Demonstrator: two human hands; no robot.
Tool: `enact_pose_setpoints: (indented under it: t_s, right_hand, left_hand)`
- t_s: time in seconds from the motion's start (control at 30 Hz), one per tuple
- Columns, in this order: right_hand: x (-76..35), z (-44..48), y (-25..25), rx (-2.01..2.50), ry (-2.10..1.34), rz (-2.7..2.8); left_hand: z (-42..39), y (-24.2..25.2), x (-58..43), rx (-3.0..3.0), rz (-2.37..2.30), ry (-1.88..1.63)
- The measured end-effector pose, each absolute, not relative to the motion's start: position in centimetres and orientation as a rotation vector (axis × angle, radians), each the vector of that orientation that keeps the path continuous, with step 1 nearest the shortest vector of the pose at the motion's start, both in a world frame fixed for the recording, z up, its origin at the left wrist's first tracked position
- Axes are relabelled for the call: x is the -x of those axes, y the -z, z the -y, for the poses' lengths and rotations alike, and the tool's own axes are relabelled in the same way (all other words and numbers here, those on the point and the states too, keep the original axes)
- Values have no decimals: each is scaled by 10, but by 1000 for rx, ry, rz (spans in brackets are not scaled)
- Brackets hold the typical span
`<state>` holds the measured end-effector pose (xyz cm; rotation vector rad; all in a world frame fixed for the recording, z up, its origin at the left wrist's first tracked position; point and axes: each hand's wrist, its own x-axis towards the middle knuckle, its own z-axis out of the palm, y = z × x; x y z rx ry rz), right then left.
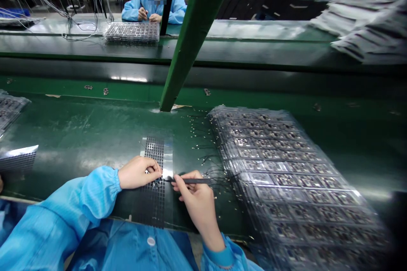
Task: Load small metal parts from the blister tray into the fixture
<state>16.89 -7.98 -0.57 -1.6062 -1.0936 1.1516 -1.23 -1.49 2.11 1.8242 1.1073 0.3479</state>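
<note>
My right hand (197, 197) is closed round black tweezers (195, 181), held level with the tip pointing left. My left hand (141, 172) pinches a small metallic electronic part (155, 184), mostly hidden by the fingers. The tweezers' tip comes close to it; whether they touch I cannot tell. Both hands are over a clear sheet with rows of small dark squares (154, 148), lying on the green bench. Just right of my right hand, short thin black wires with shiny ends (206, 159) are scattered.
A tall stack of clear trays (286, 169) with many small electronic parts fills the right side. Another sheet (19, 159) and tray stack (11, 108) lie at left. Beyond a slanted green post (197, 34), loose parts (106, 91) rest on the green strip; a co-worker (176, 6) sits opposite.
</note>
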Motion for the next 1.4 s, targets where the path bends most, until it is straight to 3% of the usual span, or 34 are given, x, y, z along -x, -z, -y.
enact_pose_setpoints:
  t_s: [0.43, 1.4]
  right_hand:
    - [-173, 70, 8, 1360, -1207, 915]
    - [-167, 67, 3, 1379, -1243, 1002]
  left_hand:
    - [11, -23, 13, -1735, -1131, -311]
    - [9, -28, 12, -1611, -1138, -262]
